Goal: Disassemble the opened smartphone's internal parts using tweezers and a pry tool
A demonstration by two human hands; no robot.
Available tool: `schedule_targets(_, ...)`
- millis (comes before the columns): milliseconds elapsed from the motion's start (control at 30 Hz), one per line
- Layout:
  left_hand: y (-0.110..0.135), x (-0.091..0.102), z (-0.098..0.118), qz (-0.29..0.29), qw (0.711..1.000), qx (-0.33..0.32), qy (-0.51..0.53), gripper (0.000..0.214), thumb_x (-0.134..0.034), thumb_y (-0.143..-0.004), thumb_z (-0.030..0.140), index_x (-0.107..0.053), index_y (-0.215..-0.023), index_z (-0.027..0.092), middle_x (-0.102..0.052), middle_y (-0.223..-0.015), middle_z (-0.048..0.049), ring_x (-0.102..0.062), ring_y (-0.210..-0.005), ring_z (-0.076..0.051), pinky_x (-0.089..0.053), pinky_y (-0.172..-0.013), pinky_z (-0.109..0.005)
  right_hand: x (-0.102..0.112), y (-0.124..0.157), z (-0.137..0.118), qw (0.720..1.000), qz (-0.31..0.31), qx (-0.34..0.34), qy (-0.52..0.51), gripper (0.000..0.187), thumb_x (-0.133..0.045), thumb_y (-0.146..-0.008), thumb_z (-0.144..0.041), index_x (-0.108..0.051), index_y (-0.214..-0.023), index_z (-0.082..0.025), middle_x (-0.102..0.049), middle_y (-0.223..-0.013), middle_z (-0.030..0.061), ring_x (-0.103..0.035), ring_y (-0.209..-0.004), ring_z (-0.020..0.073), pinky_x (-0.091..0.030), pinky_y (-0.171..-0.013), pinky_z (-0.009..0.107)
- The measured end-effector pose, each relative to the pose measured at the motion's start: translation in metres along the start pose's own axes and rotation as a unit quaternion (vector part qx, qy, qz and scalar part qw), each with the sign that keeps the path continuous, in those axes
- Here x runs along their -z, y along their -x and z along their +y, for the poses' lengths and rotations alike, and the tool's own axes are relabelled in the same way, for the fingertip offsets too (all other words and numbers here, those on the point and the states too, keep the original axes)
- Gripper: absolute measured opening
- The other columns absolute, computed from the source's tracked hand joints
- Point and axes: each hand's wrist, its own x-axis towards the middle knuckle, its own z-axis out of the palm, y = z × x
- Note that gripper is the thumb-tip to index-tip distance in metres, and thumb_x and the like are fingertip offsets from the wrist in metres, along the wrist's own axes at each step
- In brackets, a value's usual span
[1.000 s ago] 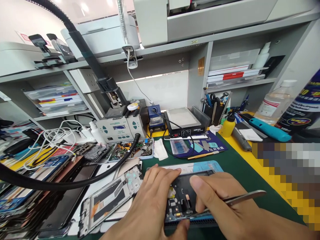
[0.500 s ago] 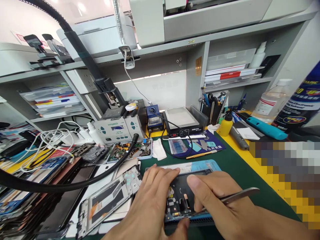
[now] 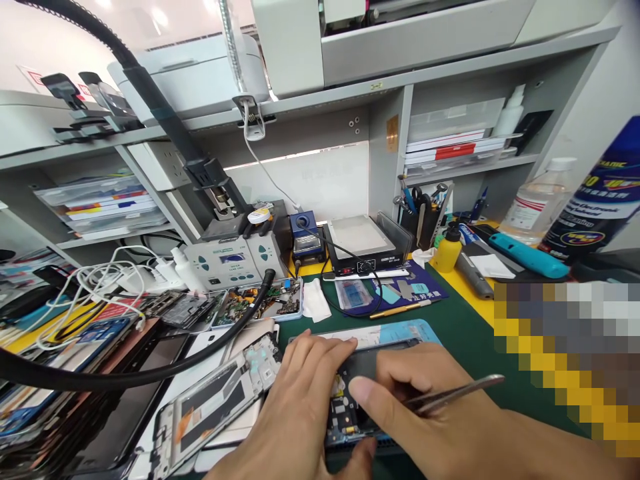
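Observation:
An opened phone [image 3: 345, 408], its inner parts bare, lies on a blue and white pad [image 3: 407, 329] at the lower middle. My left hand [image 3: 305, 393] grips it, fingers across the left part and thumb at the near edge. Over its right half is my right hand [image 3: 435, 387], closed around metal tweezers [image 3: 463, 392] whose back end sticks out to the right. The tweezer tips are hidden behind the hand. Just left of my left hand, a separate phone frame [image 3: 215, 407] lies aslant on other phone parts.
Stacked phones [image 3: 120, 400] fill the left side, with a black hose [image 3: 165, 370] curving above them. A tray of circuit boards [image 3: 260, 300], a heating plate [image 3: 363, 247] and a hot-air station [image 3: 235, 260] stand behind. A yellow bottle [image 3: 449, 252] is at the right.
My right hand has shifted left over the phone, its thumb lower than before. The tweezers have swung with it. My left hand stays in place, and the whole view has moved slightly.

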Motion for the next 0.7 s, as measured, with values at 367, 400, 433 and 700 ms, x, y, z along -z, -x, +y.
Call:
schedule_targets(367,-0.0002,0.0013,-0.0001,-0.006,1.0,0.0,-0.012,0.089,-0.069,-0.073,0.02,-0.028,-0.152,0.027,-0.055,-0.147,-0.0119,-0.049,-0.14,-0.039,-0.036,-0.121,-0.064,-0.003,-0.0019,0.0067,0.998,0.028,0.052,0.02,0.044,-0.041,-0.109,-0.028,-0.032,-0.066,-0.024,-0.037,-0.058,-0.0078,-0.036,-0.052,0.0104,-0.032,-0.055,0.028)
schedule_targets(400,0.0,0.0014,-0.0001,-0.006,1.0,-0.002,-0.012,0.088,-0.069,-0.074,0.02,-0.029,-0.152,0.027,-0.056,-0.147,-0.0118,-0.049,-0.14,-0.039,-0.036,-0.121,-0.063,-0.0034,-0.0016,0.0067,0.998,0.032,0.056,0.024,0.043,-0.041,-0.109,-0.028,-0.033,-0.066,-0.024,-0.038,-0.058,-0.0078,-0.037,-0.052,0.0103,-0.033,-0.056,0.027)
schedule_targets(433,0.0002,0.0015,-0.0002,-0.007,1.0,-0.002,-0.012,0.088,-0.069,-0.074,0.02,-0.029,-0.152,0.027,-0.056,-0.147,-0.0117,-0.049,-0.14,-0.039,-0.036,-0.121,-0.063,-0.0039,-0.0013,0.0068,0.998,0.033,0.056,0.026,0.043,-0.04,-0.109,-0.028,-0.033,-0.066,-0.024,-0.039,-0.058,-0.0078,-0.037,-0.052,0.0102,-0.033,-0.056,0.027)
schedule_targets(700,-0.0018,0.0029,0.0005,-0.021,1.0,0.004,-0.015,0.089,-0.068,-0.074,0.018,-0.028,-0.153,0.028,-0.055,-0.148,-0.01,-0.047,-0.142,-0.038,-0.034,-0.123,-0.063,-0.0052,-0.0008,0.0084,0.995,0.05,0.07,0.054,0.042,-0.04,-0.108,-0.025,-0.035,-0.066,-0.023,-0.041,-0.058,-0.0075,-0.04,-0.052,0.0096,-0.035,-0.056,0.026)
